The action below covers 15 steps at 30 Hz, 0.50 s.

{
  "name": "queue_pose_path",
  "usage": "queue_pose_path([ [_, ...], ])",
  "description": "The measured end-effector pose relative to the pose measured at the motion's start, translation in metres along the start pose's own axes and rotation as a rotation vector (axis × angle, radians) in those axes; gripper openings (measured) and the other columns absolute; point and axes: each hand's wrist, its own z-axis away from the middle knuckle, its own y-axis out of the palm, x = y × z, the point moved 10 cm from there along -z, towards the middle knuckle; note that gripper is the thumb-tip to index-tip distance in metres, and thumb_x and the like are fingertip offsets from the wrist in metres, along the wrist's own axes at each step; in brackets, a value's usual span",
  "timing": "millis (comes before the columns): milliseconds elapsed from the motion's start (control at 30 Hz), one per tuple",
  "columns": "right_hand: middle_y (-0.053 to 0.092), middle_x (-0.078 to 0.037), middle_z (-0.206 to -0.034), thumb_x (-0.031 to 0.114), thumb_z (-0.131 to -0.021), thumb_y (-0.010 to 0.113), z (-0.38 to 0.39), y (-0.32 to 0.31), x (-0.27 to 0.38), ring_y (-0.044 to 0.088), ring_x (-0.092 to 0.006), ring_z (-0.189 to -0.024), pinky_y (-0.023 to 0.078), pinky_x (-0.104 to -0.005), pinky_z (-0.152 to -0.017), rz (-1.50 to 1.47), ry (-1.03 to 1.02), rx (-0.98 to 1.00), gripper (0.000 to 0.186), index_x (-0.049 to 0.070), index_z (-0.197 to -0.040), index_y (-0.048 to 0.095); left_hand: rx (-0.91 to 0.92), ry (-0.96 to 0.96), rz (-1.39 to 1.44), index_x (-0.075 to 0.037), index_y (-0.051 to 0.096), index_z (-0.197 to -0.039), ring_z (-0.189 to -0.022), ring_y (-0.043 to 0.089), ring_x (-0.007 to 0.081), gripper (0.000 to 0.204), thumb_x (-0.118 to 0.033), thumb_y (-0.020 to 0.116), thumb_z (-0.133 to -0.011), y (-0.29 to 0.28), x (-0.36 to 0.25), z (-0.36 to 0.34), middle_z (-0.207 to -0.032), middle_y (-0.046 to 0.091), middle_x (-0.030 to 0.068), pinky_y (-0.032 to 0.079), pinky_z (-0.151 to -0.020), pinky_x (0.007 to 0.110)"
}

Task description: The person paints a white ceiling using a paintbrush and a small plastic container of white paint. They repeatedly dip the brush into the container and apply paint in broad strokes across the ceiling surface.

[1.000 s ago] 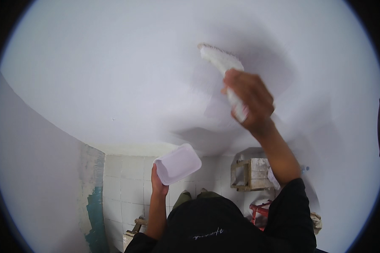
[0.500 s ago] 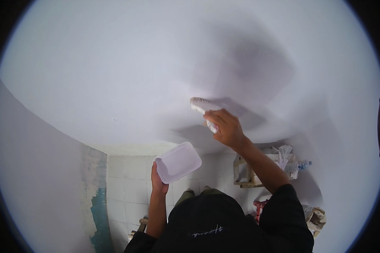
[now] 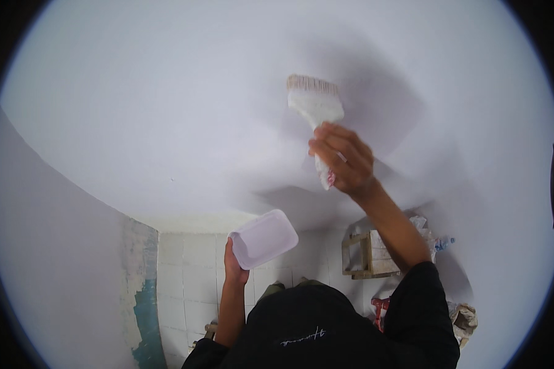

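Observation:
My right hand point(image 3: 346, 157) grips a wide paintbrush point(image 3: 317, 104) by its white handle, fingers wrapped round it. The bristles point up and away from me, in front of a pale lilac-white wall point(image 3: 166, 111); whether they touch it I cannot tell. Paint covers the brush's flat head, and a reddish mark shows near the handle's end. Lower and to the left, my left hand point(image 3: 236, 267) holds a shallow pale lilac tray point(image 3: 268, 238) by its near left edge, thumb along the side. The tray is tilted, its inside facing up.
At the left, a side wall has a peeling patch of teal paint point(image 3: 146, 320). White floor tiles point(image 3: 184, 270) lie below. On the right stand a wooden crate-like stool point(image 3: 357, 257), a plastic bottle point(image 3: 444, 242), a red object point(image 3: 380, 307) and a crumpled sack point(image 3: 465, 318).
The paintbrush and my right hand have moved up and slightly right, and the brush has turned its broad face into view. My left hand and the tray have shifted very little.

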Motion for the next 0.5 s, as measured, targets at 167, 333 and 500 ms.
queue_pose_path([
  [167,0.069,-0.007,-0.104,0.006,-0.068,0.079,0.068,0.028,0.018,0.070,-0.0265,-0.097,0.062,-0.0337,-0.076,-0.032,0.053,0.090,0.032,0.009,-0.099,0.071,-0.009,0.011,-0.006,-0.003,0.043,-0.145,-0.131,0.051,0.0278,0.057,-0.045,0.030,-0.108,-0.004,0.003,-0.005,-0.140,0.054,0.0127,0.042,-0.109,0.043],
  [333,0.069,-0.008,-0.099,0.000,-0.069,0.079,0.097,0.049,0.029,0.070,-0.0264,-0.092,0.063,-0.0338,-0.076,-0.166,0.161,0.231,0.031,0.005,-0.097,0.070,0.017,0.001,0.003,-0.003,0.042,-0.145,-0.132,0.050,0.0282,0.056,-0.043,0.031,-0.108,-0.008,0.002,-0.006,-0.141,0.054,0.0122,0.040,-0.111,0.044],
  [500,0.069,-0.010,-0.095,-0.007,-0.072,0.074,0.083,0.047,0.007,0.070,-0.0262,-0.088,0.059,-0.0350,-0.069,-0.249,0.262,0.228,0.032,0.002,-0.102,0.068,-0.001,-0.009,-0.014,-0.004,0.043,-0.145,-0.131,0.051,0.0275,0.056,-0.045,0.030,-0.108,-0.008,0.002,-0.006,-0.140,0.054,0.0117,0.040,-0.110,0.043],
])
